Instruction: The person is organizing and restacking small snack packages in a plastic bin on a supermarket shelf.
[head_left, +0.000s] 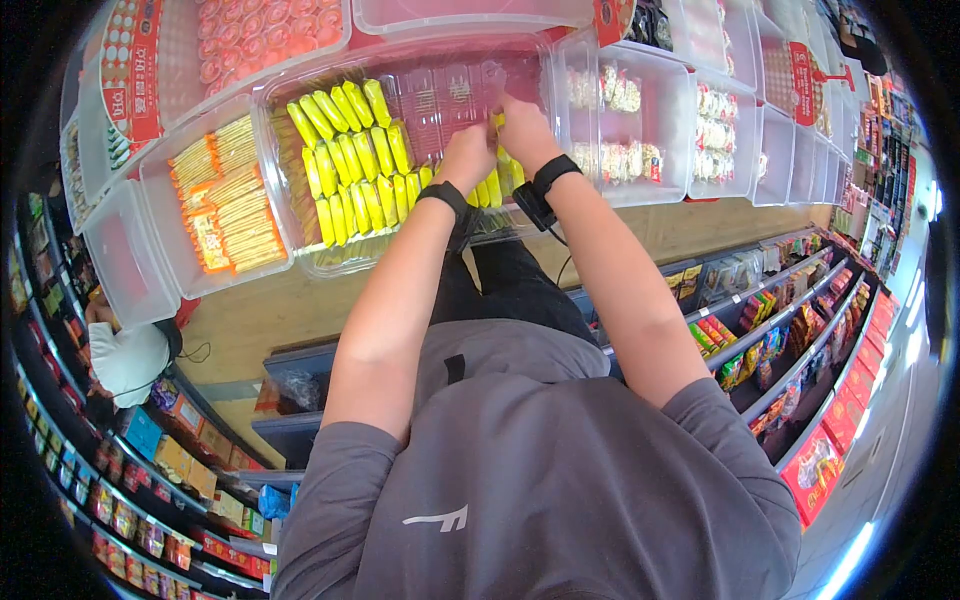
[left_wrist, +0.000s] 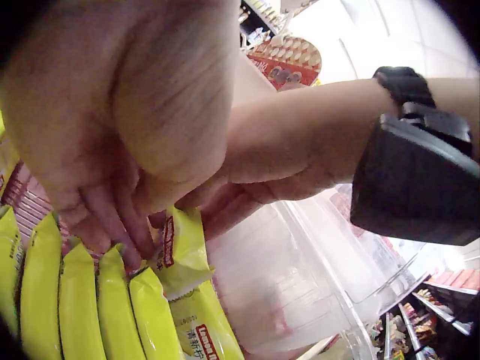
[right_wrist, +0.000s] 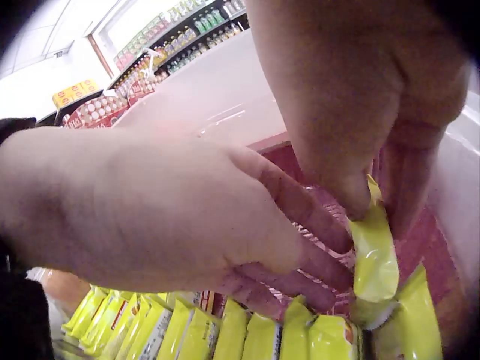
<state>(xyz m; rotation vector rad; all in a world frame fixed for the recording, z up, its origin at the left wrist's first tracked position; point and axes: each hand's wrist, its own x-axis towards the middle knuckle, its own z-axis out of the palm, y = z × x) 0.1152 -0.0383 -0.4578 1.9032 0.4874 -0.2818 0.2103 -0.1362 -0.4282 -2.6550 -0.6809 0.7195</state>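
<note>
The right hand [right_wrist: 360, 97] has a yellow packet [right_wrist: 375, 259] pinched by its upper end, hanging just below the fingertips, and the left hand [right_wrist: 217, 214] is right beside it, fingers loosely extended! Rows of yellow packets [head_left: 352, 157] run leftward from the hands; white-wrapped snacks [head_left: 620, 92] sit off to their right.

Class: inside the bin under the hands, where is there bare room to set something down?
The clear bin is bare at its pink ridged base, beyond the left hand and right hand, between the yellow lemon packets and the bin's right wall. Crowded: the left side and near edge, packed with packets, and right of centre, where both hands work.
</note>
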